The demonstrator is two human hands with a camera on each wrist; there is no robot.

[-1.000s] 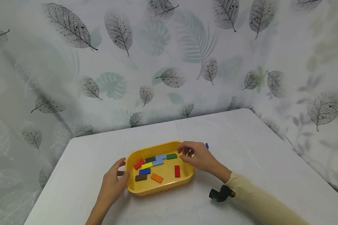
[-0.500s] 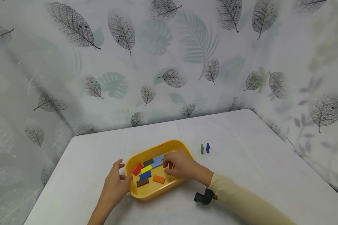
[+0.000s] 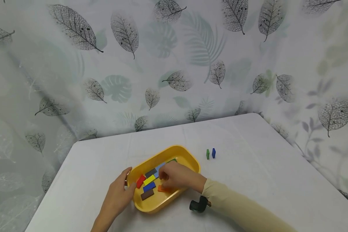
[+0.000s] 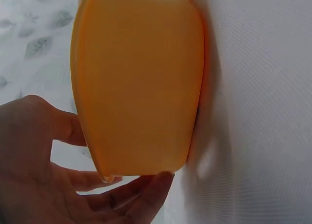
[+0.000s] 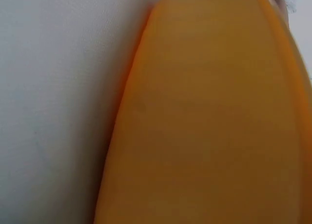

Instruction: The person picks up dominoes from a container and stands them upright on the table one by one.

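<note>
A yellow tray (image 3: 191,158) stands on the table, holding several flat coloured blocks. My left hand (image 3: 117,193) grips the tray's left end, thumb on the near side and fingers on the far side; the left wrist view shows fingers around the tray's outer wall (image 4: 141,87). Over the tray's middle, my right hand (image 3: 177,175) reaches in with bent fingers pointing down beside an orange block (image 3: 163,188). Whether it pinches anything is hidden. Left of it lie a yellow block (image 3: 149,180), a blue block (image 3: 149,187), a red block (image 3: 140,181) and a brown block (image 3: 147,194).
A green block (image 3: 207,154) and a dark blue block (image 3: 213,153) stand upright side by side on the white table (image 3: 243,167), right of the tray. A leaf-patterned cloth (image 3: 179,58) hangs behind the table. A black wrist device (image 3: 198,205) sits at the right sleeve.
My right hand has moved left from the tray's far right rim down into its middle, uncovering the standing green block. The tray has turned slightly, its left end coming nearer.
</note>
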